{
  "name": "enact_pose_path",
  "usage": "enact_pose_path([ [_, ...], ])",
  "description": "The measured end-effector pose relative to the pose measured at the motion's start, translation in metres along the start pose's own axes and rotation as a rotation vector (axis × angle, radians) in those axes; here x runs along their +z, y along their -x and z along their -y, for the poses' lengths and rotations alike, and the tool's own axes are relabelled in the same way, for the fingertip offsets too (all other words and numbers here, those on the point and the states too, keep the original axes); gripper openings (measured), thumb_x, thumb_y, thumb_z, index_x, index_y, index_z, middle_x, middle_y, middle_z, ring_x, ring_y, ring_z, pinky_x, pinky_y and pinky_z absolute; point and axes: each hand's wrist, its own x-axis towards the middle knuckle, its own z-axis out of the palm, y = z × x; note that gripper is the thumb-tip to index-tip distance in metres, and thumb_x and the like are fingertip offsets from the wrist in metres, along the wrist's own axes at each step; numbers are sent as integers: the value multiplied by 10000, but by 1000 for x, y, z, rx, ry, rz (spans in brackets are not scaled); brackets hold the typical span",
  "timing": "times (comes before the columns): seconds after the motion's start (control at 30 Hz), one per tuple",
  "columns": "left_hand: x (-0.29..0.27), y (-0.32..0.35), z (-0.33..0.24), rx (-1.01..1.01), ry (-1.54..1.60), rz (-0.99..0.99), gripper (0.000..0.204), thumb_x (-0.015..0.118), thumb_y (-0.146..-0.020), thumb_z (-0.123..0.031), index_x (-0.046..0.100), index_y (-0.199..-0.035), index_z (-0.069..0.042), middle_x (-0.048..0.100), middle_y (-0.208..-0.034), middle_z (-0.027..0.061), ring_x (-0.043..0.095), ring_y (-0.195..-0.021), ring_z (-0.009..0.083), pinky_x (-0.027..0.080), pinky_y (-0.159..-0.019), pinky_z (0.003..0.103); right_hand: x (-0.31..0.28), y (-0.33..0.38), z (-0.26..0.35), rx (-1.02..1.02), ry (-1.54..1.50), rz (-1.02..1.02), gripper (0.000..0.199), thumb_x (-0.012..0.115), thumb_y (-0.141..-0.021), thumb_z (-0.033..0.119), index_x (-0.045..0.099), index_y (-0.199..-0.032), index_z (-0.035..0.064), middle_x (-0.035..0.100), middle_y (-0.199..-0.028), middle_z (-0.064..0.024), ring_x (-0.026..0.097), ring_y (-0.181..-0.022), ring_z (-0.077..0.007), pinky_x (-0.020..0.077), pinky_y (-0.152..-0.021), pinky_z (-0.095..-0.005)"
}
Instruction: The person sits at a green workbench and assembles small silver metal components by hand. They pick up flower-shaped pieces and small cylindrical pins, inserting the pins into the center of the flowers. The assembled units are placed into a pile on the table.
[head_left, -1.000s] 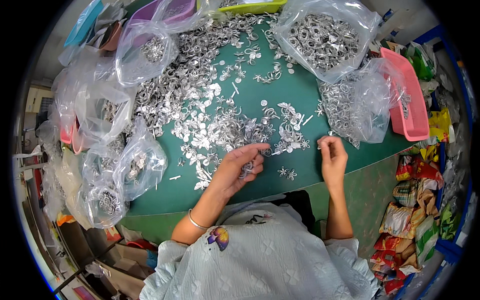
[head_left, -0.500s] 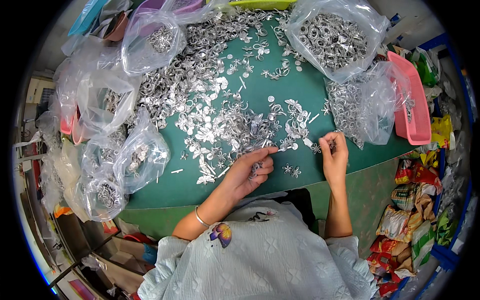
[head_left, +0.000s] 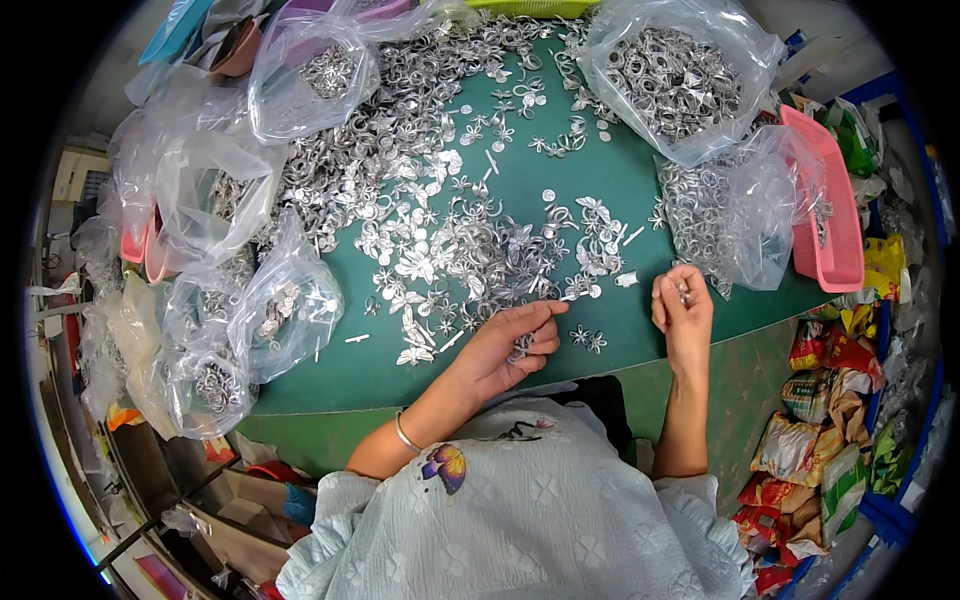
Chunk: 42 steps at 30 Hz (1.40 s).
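Left hand drawn nearer, cupping silver flower pieces, right hand pinching one

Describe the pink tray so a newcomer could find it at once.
Start at the green table, strewn with small silver metal pieces. Go to its right edge, past the right hand and the clear bag of silver pieces beside it. The pink tray stands there, long and shallow; it is the only pink thing on that side, while its neighbours are clear bags.
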Motion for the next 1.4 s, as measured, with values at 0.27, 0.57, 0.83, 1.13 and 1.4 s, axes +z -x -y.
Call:
enact_pose_path([
  [0.27, 28, 0, 6, 19, -270, -277, 268, 483, -880, -119, 503, -1128, -19, 569, -872, 51, 534, -729, 87, 458, -517, 171, 35, -15, -9, -331, 961, -89, 166, 660, -728, 106, 607, -872, 43, 518, -647, -84, 501, -509, -209, 386, -487, -322],
  [0.57, 24, -2, 6, 13, -251, -225, 291, 481, -873, -97, 494, -1153, -17, 594, -1001, 88, 595, -868, 115, 522, -645, 207, 36, -11, -5, -453, 1077, -24, 143, 616, -752, 98, 611, -893, 75, 555, -730, -116, 537, -595, -322, 405, -517, -385],
  [0.83, 23, -8, 9, 19, -261, -149, 317, 460, -897, -165, 472, -1166, 4, 563, -867, 48, 481, -663, 67, 364, -466, 164, 28, -16, -8, -295, 755, -14, 99, 627, -737, 14, 588, -826, 28, 549, -663, -59, 475, -497, -128, 354, -466, -261],
  [1.13, 34, -34, 5, 48, -385, -340, 294, 514, -875, -264, 540, -1041, -22, 561, -843, 38, 504, -643, 101, 398, -490, 235, 38, 9, 4, -50, 241, 216, 40, 614, -776, 29, 583, -800, 26, 493, -659, 55, 442, -605, -12, 333, -507, -161],
  [1.4, 54, -74, -25, 773, -2262, -291, 209, 635, -724, -174, 578, -887, -58, 552, -766, 114, 569, -705, 312, 457, -593, 394, 9, -10, -17, -306, 596, -76, 199, 635, -787, 162, 504, -735, 20, 355, -500, 12, 331, -452, -107, 254, -423, -244],
])
